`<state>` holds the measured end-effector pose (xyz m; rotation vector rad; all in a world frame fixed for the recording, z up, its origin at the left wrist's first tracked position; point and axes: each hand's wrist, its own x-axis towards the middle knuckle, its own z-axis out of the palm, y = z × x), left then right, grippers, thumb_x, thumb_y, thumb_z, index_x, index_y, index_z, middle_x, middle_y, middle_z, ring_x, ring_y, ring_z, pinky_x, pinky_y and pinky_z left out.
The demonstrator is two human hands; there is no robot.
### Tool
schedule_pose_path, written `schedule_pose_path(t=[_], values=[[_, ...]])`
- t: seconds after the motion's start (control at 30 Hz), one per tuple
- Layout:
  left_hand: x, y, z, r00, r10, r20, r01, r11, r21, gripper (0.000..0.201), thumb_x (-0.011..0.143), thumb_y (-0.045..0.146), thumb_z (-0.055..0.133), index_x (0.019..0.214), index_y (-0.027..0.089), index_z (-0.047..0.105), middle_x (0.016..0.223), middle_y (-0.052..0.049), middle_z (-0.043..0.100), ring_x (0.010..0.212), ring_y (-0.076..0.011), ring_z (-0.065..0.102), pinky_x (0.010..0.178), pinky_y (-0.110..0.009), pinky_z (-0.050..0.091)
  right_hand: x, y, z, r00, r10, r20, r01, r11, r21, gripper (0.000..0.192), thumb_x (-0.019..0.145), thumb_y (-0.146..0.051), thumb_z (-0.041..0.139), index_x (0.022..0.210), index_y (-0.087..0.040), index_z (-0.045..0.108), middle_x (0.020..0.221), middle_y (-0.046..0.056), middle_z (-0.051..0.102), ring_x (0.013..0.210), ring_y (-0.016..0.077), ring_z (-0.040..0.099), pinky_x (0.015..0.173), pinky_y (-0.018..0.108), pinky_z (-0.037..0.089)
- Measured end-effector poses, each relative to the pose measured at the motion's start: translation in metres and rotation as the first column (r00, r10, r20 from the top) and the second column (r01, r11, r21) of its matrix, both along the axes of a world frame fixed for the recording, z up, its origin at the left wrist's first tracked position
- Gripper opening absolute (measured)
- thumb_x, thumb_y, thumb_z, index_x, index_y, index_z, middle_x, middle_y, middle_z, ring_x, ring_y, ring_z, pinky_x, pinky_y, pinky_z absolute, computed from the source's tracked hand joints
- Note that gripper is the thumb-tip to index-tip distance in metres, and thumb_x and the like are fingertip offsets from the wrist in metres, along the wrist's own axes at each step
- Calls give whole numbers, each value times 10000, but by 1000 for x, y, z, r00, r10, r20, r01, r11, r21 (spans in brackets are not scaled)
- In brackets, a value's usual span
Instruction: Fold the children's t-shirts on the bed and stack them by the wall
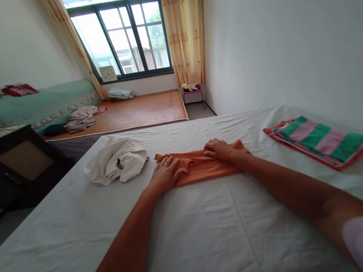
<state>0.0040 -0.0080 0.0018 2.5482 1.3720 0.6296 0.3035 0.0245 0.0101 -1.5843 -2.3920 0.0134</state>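
Observation:
An orange cloth (204,169) lies folded into a long strip on the white sheet of the bed (200,240) in front of me. My left hand (166,174) rests flat on its left end, fingers spread. My right hand (219,149) presses on its upper right part, fingers together and curved over the cloth. To the left of the orange cloth sits a crumpled white garment (116,165). At the right edge of the bed lies a folded stack of green, pink and red striped cloth (319,142).
A white wall runs along the right side of the bed. A dark cabinet (14,165) stands at the left. Beyond are a platform with a woven mat (142,110), clothes piles, a green mattress, a small stool (192,91), a window and yellow curtains.

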Motion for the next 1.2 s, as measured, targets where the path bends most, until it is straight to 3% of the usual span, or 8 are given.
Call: schedule_pose_path(t=[0.23,0.4,0.53,0.73,0.9,1.03,1.13,1.2], values=[[0,0,-10,983,169,-68,-168,985,26,704,782,675,545,1328,231,530,1492,-164,376,1407,-369,239,1121,-570,124,-21,4,-4,993,-118,19,117,992,50,189,902,-268,545,1053,-194,632,1106,106,639,1035,232,542,870,345,436],[3,-8,-2,993,-116,17,113,986,122,397,869,520,532,1106,239,681,1266,-99,601,1257,-274,463,1111,-431,283,-26,-26,-5,992,68,105,-76,994,73,209,944,-265,463,1056,-204,629,1098,106,628,1066,231,528,904,344,422],[5,-9,-3,978,-208,28,206,977,57,340,933,419,458,1108,238,687,1168,-81,648,1122,-222,549,1013,-364,407,21,-39,0,981,-146,126,142,989,36,236,944,-337,460,969,-184,638,1016,116,654,962,217,581,831,308,426],[6,-9,-6,977,-210,21,206,971,118,334,939,393,462,1146,244,678,1175,-80,637,1120,-221,548,1000,-365,424,111,-38,-2,841,-539,-52,539,842,-18,341,933,-449,422,876,-186,631,911,91,684,833,200,615,677,271,390],[7,-9,-5,983,-182,-12,182,974,132,346,938,390,463,1172,237,666,1195,-87,625,1123,-228,549,996,-385,436,123,-34,-12,860,-441,-255,427,897,-112,399,831,-556,514,710,-186,598,721,24,646,694,156,573,601,241,351],[6,-9,-5,983,-183,-28,185,975,124,351,939,377,456,1180,230,665,1206,-91,619,1134,-232,543,1000,-390,436,127,-35,-11,766,-449,-459,400,893,-206,392,791,-558,545,698,-178,565,613,-5,600,604,133,531,546,228,346],[5,-8,-5,982,-188,-34,191,975,115,357,938,373,455,1186,226,666,1211,-97,614,1140,-238,538,1004,-394,431,136,-40,-8,790,-495,-361,382,859,-342,359,700,-517,673,739,-168,596,536,-24,567,547,132,517,509,226,333],[4,-8,-4,978,-207,-26,208,972,108,356,938,370,455,1192,237,666,1218,-94,612,1139,-236,538,1005,-392,428,140,-44,-4,817,-510,-270,434,851,-296,345,685,-481,710,783,-162,621,555,-16,584,561,139,535,512,227,340]])
